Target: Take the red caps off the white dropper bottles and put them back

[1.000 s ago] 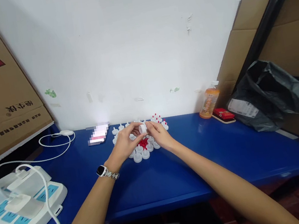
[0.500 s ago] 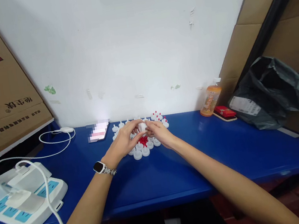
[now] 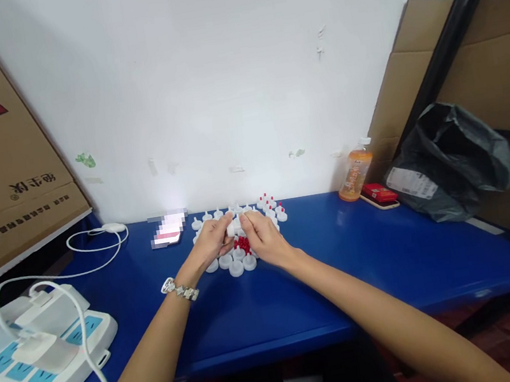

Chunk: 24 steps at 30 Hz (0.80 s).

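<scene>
My left hand [image 3: 215,236], with a watch on the wrist, is closed on a white plastic nozzle cap [image 3: 235,227]. Pressed against it from the other side is my right hand [image 3: 264,233], thumb on top and fingers curled round the cap. Both hands hover over a cluster of white nozzle caps [image 3: 236,267] on the blue table. Small red tips [image 3: 243,244] lie piled in the middle of the cluster. At its back right stand caps with red tips fitted [image 3: 280,213]. My hands hide part of the cluster.
A white power strip [image 3: 51,372] with plugs and cables sits at the left. A phone [image 3: 170,228] lies behind my left hand. An orange drink bottle [image 3: 355,172], a red box [image 3: 380,192] and a black plastic bag [image 3: 449,166] stand at the right. Cardboard boxes flank the table.
My hands have come closer together around the cap. My left wrist has rolled, and my right hand has turned so its thumb lies on top. The view has shifted slightly.
</scene>
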### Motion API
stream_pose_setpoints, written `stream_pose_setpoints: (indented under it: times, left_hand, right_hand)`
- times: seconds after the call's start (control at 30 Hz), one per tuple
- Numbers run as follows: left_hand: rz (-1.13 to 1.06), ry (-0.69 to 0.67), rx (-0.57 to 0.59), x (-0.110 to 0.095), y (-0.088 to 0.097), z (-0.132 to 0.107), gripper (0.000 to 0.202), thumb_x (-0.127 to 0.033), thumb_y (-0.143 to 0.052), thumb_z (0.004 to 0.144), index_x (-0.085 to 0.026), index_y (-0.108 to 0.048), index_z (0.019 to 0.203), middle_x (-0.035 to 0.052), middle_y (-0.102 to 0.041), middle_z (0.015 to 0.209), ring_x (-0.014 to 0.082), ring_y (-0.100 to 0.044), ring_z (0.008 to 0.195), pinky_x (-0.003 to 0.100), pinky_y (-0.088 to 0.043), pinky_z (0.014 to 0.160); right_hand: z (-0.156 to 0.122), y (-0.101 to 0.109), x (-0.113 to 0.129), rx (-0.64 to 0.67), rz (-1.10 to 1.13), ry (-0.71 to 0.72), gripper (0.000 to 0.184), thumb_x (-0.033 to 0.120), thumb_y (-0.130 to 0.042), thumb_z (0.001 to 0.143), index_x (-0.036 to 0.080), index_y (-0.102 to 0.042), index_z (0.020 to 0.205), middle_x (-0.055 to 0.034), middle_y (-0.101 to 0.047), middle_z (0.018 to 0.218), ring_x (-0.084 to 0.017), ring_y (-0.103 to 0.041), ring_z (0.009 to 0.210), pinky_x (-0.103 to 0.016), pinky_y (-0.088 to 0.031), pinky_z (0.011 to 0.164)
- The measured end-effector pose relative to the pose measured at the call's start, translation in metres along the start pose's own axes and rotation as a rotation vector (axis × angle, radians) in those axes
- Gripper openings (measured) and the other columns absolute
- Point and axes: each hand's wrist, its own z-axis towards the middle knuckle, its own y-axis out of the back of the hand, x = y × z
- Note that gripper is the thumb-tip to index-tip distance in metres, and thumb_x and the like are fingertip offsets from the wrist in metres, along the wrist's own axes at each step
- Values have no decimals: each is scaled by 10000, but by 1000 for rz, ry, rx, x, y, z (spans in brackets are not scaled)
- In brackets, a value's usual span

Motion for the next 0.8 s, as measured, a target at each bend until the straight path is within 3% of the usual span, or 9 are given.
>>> stream_pose_setpoints:
  times: [0.2, 0.3, 0.43, 0.5, 0.6, 0.7, 0.8]
  left_hand:
    - [-23, -4, -3, -2, -4, 0, 641, -597, -435, 910, -210, -336, 407, -34, -306, 311, 72, -292, 330, 258, -261, 430]
    - [77, -31, -39, 0, 5, -1, 654, -608, -428, 910, -204, -373, 399, -21, -343, 319, 75, -307, 330, 262, -248, 427]
    - [38, -184, -228, 3, 29, 0, 609, -592, -347, 942, -205, -421, 478, -30, -371, 369, 98, -360, 379, 261, -317, 471]
    - [160, -231, -272, 5, 36, 0, 550, -567, -382, 949, -192, -503, 566, -5, -511, 482, 122, -479, 492, 263, -385, 550]
    - [430, -200, -172, 8, 32, 0, 435, -552, -481, 924, -186, -580, 712, 14, -641, 653, 149, -560, 613, 267, -410, 595]
    - [528, -214, -109, 11, 22, -1, 345, -526, -529, 911, -194, -612, 869, 27, -688, 803, 180, -624, 757, 288, -458, 687]
    - [591, -236, -107, 15, 16, -1, 331, -512, -570, 892, -199, -628, 983, 51, -697, 923, 209, -643, 890, 325, -476, 779]
  right_hand:
    - [0, -5, 5, -51, 47, -73, 379, 402, -283, 1023, 225, -351, 695, 10, -417, 654, -149, -406, 644, -309, -335, 660]
    - [2, -4, 0, -29, 264, -256, 457, 538, -326, 985, 226, -349, 652, 29, -374, 587, -131, -352, 565, -291, -311, 582]
    - [9, 12, -25, -122, 541, -502, 519, 664, -379, 898, 240, -297, 610, 48, -310, 539, -114, -293, 503, -272, -290, 519]
    - [10, 20, -35, -118, 451, -498, 505, 625, -418, 896, 234, -306, 598, 48, -320, 537, -112, -301, 510, -267, -277, 522]
    - [6, 19, -38, 71, 167, -377, 410, 494, -498, 901, 202, -438, 619, 32, -448, 582, -118, -398, 571, -261, -319, 593]
    - [1, 10, -33, 211, -97, -283, 269, 384, -569, 880, 180, -596, 707, 7, -576, 684, -140, -496, 701, -276, -349, 728]
    - [-3, 8, -31, 218, -158, -278, 240, 332, -515, 916, 182, -658, 795, -7, -614, 743, -155, -524, 778, -291, -351, 781]
